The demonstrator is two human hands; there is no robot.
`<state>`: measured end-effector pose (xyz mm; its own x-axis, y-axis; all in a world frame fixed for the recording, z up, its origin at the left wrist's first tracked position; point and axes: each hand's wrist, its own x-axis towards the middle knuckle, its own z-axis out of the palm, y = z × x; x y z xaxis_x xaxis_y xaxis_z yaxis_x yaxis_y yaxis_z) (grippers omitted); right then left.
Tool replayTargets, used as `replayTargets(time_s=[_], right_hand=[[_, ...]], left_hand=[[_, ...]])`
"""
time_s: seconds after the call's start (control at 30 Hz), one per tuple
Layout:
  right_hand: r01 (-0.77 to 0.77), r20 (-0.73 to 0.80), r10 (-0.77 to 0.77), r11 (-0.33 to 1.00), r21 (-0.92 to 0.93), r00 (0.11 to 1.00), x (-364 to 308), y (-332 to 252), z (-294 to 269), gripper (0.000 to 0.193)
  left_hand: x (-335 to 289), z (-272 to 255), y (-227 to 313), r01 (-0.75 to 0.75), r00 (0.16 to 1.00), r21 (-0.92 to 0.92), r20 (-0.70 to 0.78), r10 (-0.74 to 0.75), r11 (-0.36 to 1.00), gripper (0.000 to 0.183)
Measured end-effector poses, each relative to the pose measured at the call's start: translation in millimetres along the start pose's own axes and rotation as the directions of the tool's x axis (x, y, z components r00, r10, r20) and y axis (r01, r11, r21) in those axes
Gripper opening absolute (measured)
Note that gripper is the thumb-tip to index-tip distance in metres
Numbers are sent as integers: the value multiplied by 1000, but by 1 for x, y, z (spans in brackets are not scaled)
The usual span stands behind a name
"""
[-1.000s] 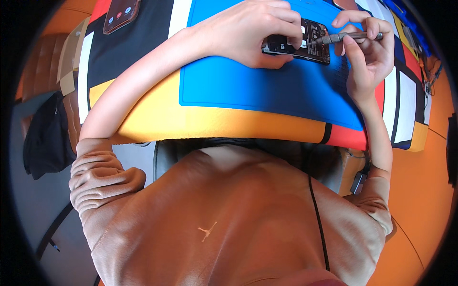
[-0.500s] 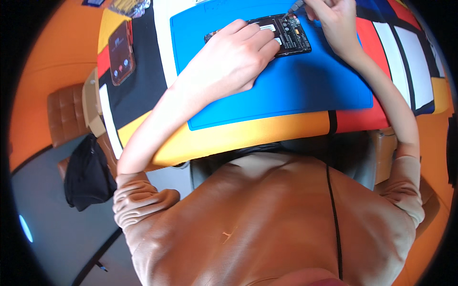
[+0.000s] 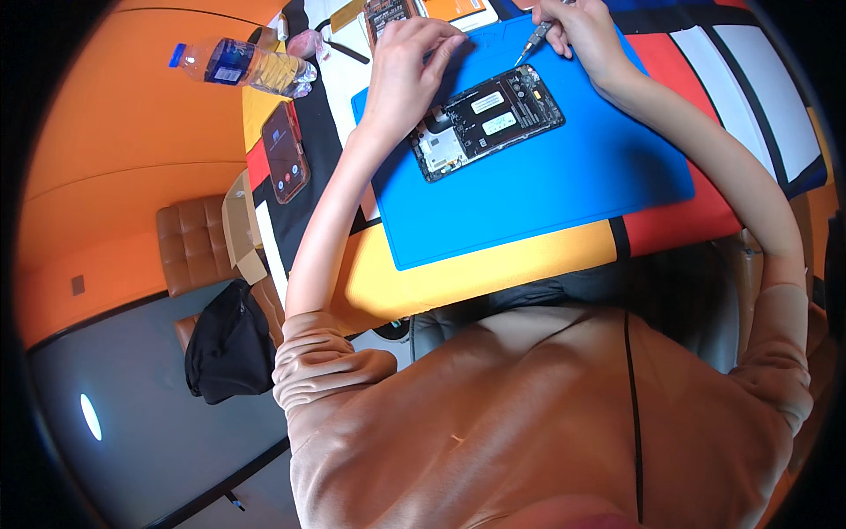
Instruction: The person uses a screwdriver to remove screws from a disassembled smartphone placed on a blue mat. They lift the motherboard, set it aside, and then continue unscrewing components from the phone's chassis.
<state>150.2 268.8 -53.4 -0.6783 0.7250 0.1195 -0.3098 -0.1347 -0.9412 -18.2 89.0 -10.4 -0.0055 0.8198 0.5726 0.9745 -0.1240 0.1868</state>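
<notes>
An opened smartphone point(image 3: 490, 121) lies on the blue mat point(image 3: 529, 207), with its black inner frame, two white labels and a bare silvery section at its left end in view. My right hand point(image 3: 582, 40) grips a slim grey screwdriver point(image 3: 536, 37), whose tip points down beside the phone's far edge. Beyond the phone's left end, my left hand point(image 3: 412, 70) hovers with fingers bent and thumb drawn against the index finger. Whether something small is pinched there cannot be made out.
Left of the mat lies another smartphone point(image 3: 287, 154) with its screen lit. Behind it a water bottle point(image 3: 251, 66) rests on its side, near a black-handled tool point(image 3: 344, 51). At the far edge are an opened device point(image 3: 388, 12) and an orange item point(image 3: 454, 7).
My left hand has lifted off the phone and moved away to its far left side, uncovering the phone. The screwdriver tip has come off the phone's face. The view has shifted left.
</notes>
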Motion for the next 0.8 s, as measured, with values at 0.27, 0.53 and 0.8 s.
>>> replayTargets(time_s=[0.27, 0.53, 0.8], right_hand=[[3, 1, -4, 979, 205, 1000, 0, -1, 8, 3], [120, 273, -143, 988, 98, 951, -59, -27, 24, 4], [517, 597, -364, 850, -100, 715, -73, -23, 12, 8]], left_hand=[[-14, -13, 23, 155, 988, -196, 48, -149, 968, 20], [-51, -8, 85, 21, 980, -114, 198, 2, 993, 32], [-56, -4, 82, 40, 986, -125, 167, -19, 991, 29]])
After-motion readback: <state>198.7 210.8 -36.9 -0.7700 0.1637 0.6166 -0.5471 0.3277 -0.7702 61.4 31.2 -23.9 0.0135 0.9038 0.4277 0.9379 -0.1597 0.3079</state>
